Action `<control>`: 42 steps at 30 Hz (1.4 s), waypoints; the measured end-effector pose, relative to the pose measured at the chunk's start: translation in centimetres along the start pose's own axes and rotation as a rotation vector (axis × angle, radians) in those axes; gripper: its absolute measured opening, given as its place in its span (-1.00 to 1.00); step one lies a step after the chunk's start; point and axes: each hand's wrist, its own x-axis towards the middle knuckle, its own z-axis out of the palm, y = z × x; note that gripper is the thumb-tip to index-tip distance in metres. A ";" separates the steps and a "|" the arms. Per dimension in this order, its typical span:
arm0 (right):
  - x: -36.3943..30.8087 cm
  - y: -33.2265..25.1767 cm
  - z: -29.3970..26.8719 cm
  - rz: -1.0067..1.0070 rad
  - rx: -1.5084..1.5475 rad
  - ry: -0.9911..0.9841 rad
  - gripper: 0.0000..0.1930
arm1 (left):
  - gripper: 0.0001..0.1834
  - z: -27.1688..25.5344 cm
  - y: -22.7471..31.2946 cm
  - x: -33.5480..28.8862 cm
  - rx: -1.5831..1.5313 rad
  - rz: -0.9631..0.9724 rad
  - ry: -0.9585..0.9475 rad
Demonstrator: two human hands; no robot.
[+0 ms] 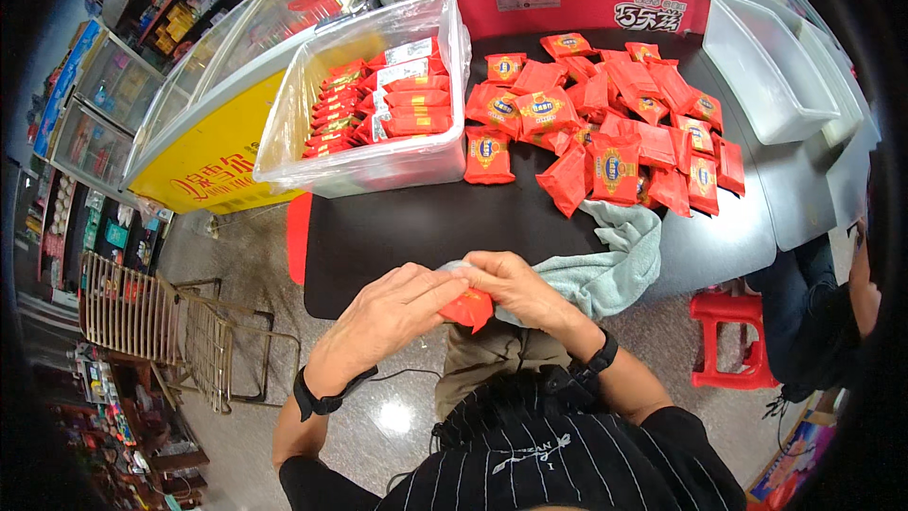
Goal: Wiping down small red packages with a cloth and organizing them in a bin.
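Close in front of my body, just off the table's near edge, both hands hold one red packet [467, 308]. My left hand [392, 301] lies over its left side with the fingers closed. My right hand [518, 286] grips from the right, thumb and fingers pressed together near the top. A bit of pale greyish material shows between the fingertips; I cannot make out whether it is cloth. A grey-green cloth [605, 263] lies crumpled beside my right hand, over the table edge. Much of the held packet is hidden by my fingers.
A plastic-lined white bin [369, 173] at the far left holds rows of red packets. A loose heap of red packets [615, 167] covers the far right of the black table [407, 227]. Beyond stands a white tub [771, 95]. A red stool [728, 341] and metal chair [203, 341] flank me.
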 end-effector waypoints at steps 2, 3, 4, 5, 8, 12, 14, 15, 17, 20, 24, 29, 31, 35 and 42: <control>-0.2 -2.5 0.1 0.201 0.211 0.117 -0.63 | -0.47 -1.2 0.2 0.6 0.129 -0.022 0.004; -0.4 -2.8 0.0 0.192 0.212 0.109 -0.63 | -0.49 -2.4 0.4 1.0 0.188 -0.045 0.063; -0.6 -2.8 -0.2 0.182 0.251 0.157 -0.62 | -0.51 -3.5 -0.1 1.5 0.218 -0.086 0.142; -0.7 -2.8 -0.4 0.172 0.291 0.205 -0.61 | -0.53 -4.7 -0.8 2.2 0.247 -0.127 0.221; -0.6 -2.7 -0.6 0.171 0.245 0.193 -0.58 | -0.60 -8.7 -3.1 6.6 0.191 -0.312 0.316; -0.8 -2.9 -0.3 0.146 0.178 0.135 -0.57 | -0.65 -11.7 -9.0 12.2 0.236 -0.285 0.333; -0.7 -3.2 -0.1 0.143 0.160 0.099 -0.56 | -0.64 -11.4 -13.5 13.7 0.342 -0.273 0.245; -0.8 -3.0 0.0 0.131 0.156 0.101 -0.56 | -0.64 -11.0 -14.5 14.6 0.348 -0.270 0.241; -0.7 -2.5 -0.1 0.099 0.143 0.088 -0.57 | -0.63 -10.0 -15.7 16.2 0.384 -0.284 0.074; -0.8 -2.8 0.0 0.099 0.137 0.081 -0.58 | -0.62 -8.3 -17.0 16.8 0.331 -0.256 0.004; -0.9 -2.9 -0.3 0.108 0.118 0.086 -0.60 | -0.60 -7.9 -16.2 18.2 0.221 -0.374 -0.190; -0.9 -3.1 -0.4 0.143 0.082 0.080 -0.60 | -0.59 -7.3 -17.5 18.1 0.157 -0.336 -0.266; -0.9 -2.9 -0.3 0.129 0.049 0.074 -0.61 | -0.60 -7.4 -18.0 17.9 0.161 -0.282 -0.312; -0.7 -3.2 -0.2 0.132 0.045 0.065 -0.63 | -0.61 -7.0 -18.9 17.6 0.112 -0.196 -0.286; -0.7 -3.2 0.0 0.124 0.072 0.083 -0.63 | -0.55 -7.2 -17.6 16.8 0.159 -0.248 -0.235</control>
